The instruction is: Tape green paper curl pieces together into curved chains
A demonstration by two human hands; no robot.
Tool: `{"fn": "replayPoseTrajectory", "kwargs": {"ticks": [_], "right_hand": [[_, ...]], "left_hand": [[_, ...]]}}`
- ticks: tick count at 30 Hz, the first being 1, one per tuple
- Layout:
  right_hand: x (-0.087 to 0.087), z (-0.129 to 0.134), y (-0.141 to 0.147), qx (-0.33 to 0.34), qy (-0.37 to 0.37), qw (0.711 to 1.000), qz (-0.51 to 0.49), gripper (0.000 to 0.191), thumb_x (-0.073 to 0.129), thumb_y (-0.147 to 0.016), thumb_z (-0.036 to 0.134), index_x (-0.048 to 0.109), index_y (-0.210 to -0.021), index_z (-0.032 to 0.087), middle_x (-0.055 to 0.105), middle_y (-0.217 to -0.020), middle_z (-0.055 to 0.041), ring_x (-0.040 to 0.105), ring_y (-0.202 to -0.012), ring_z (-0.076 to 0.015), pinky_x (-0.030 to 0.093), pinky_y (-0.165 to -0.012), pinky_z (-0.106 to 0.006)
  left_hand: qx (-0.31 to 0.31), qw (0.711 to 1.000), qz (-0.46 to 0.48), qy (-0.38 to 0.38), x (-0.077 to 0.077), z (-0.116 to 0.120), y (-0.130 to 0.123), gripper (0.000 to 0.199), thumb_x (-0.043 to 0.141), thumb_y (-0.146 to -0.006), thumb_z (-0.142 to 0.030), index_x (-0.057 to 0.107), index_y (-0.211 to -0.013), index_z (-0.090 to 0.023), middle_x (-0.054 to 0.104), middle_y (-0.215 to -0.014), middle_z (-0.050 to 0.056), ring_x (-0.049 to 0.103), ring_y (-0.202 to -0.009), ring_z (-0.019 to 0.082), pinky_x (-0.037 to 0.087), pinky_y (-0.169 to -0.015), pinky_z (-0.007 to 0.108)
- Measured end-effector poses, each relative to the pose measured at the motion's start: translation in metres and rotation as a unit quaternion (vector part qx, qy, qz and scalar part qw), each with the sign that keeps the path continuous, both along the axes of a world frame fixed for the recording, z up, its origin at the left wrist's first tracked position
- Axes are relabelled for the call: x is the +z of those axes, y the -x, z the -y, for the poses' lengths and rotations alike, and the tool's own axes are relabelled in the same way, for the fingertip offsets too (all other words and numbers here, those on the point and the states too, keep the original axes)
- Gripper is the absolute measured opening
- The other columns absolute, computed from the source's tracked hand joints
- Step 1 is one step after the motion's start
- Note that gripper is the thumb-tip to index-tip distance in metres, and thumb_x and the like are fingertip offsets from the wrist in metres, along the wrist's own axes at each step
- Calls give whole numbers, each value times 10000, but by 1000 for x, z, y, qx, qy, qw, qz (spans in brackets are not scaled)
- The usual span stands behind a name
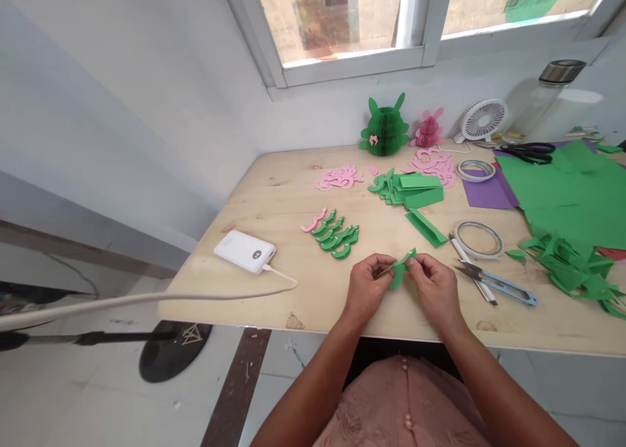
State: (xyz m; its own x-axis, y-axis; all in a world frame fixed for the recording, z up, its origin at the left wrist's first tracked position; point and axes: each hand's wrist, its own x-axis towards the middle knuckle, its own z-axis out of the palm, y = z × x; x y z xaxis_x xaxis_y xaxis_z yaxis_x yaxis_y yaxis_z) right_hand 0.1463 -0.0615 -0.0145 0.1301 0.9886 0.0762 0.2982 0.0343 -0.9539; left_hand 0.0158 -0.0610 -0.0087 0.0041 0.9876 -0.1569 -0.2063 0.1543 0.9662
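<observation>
Between my two hands is a small green paper cutout (398, 276), pinched at both sides just above the table's front part. My left hand (370, 282) grips its left end with thumb and fingers. On the other side my right hand (434, 286) pinches the upper right end. To the left lie several curved green paper pieces (337, 235) in a row, with a pink curved piece (313, 220) at their far end. Ahead sit a pile of folded green paper strips (415, 189) and a single folded strip (426, 228).
By my right hand lie blue thread snips (506, 286), a white pen (472, 267) and a tape roll (478, 239). Green scraps (572, 271) and sheets (562, 186) fill the right. A power bank (245, 250) with cable lies left. A green paper figure (385, 130) and fan (483, 120) stand behind.
</observation>
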Motion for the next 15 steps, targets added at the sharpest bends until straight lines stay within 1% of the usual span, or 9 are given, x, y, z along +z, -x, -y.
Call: {"fn": "replayPoseTrajectory", "kwargs": {"ticks": [2, 6, 11, 15], "right_hand": [[0, 0, 0, 1, -2, 1000, -3, 320, 519, -831, 440, 628, -713, 162, 559, -601, 5, 484, -575, -133, 375, -548, -243], [-1, 0, -1, -3, -1, 1000, -4, 343, 506, -836, 448, 663, -776, 149, 575, -615, 0, 500, -591, -137, 377, -550, -241], [-3, -1, -3, -9, -3, 1000, -6, 353, 498, -843, 449, 677, -781, 151, 557, -581, 10, 485, -556, -128, 368, -530, -238], [-3, -2, -1, -12, -7, 1000, -8, 357, 494, -853, 447, 687, -794, 153, 614, -646, -12, 545, -626, -149, 416, -581, -251]], "left_hand": [[-1, 1000, -1, 0, 0, 0, 0, 134, 673, -636, -209, 671, -754, -144, 673, -708, 28, 596, -642, 129, 473, -581, 226], [4, 1000, -16, -8, 1, 0, 1, 129, 662, -657, -198, 678, -769, -137, 679, -726, 28, 594, -659, 118, 472, -603, 215], [18, 1000, 12, -2, 2, 3, 2, 233, 691, -673, -254, 659, -882, -154, 648, -693, 3, 593, -648, 125, 473, -562, 214], [31, 999, 9, -33, 0, 5, 2, 144, 672, -707, -263, 654, -791, -147, 657, -696, 15, 592, -653, 117, 480, -606, 218]]}}
